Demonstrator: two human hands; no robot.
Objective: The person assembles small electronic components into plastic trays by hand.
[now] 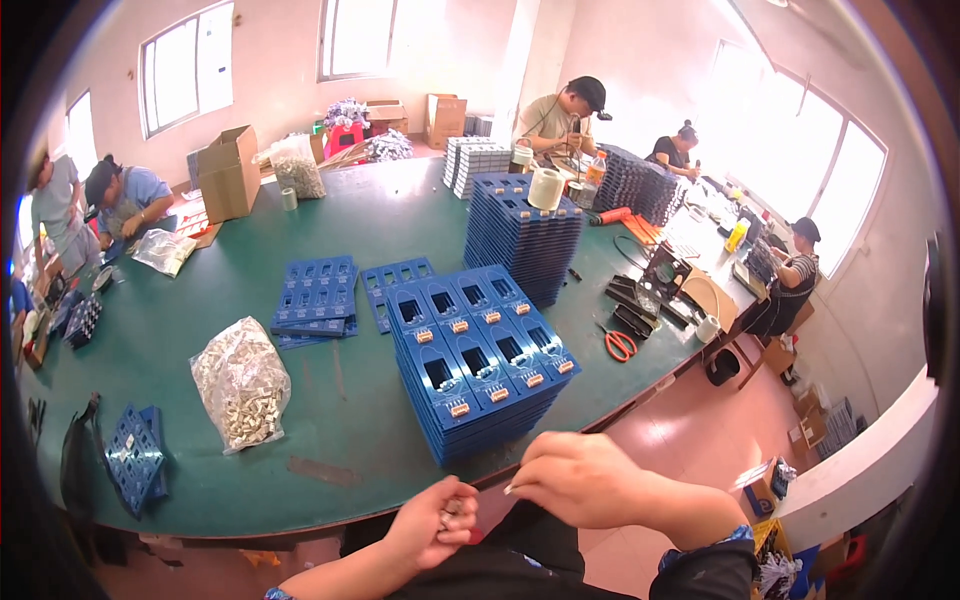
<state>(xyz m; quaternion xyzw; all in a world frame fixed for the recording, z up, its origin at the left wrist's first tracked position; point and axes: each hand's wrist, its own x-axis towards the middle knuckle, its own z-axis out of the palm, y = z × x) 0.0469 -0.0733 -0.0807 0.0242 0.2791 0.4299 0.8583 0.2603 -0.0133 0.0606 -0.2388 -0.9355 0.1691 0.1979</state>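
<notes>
Just in front of the near table edge, my left hand (432, 525) is curled around a few small white connectors lying in the palm. Beside it, my right hand (578, 482) pinches one small white connector (508, 490) between thumb and fingertips. Right beyond both hands stands a tall stack of blue circuit boards (475, 350). Its top panel has rectangular cut-outs, with white connectors seated along the rows. To the left lies a clear plastic bag (240, 385) full of small whitish connectors.
Behind rises another blue board stack (525, 240) with a tape roll (546, 188) on top. Loose blue panels (316, 295) lie left of centre. Red-handled scissors (619, 345) and black parts (635, 300) rest at the right edge. A cardboard box (229, 172) stands far left; several co-workers sit around.
</notes>
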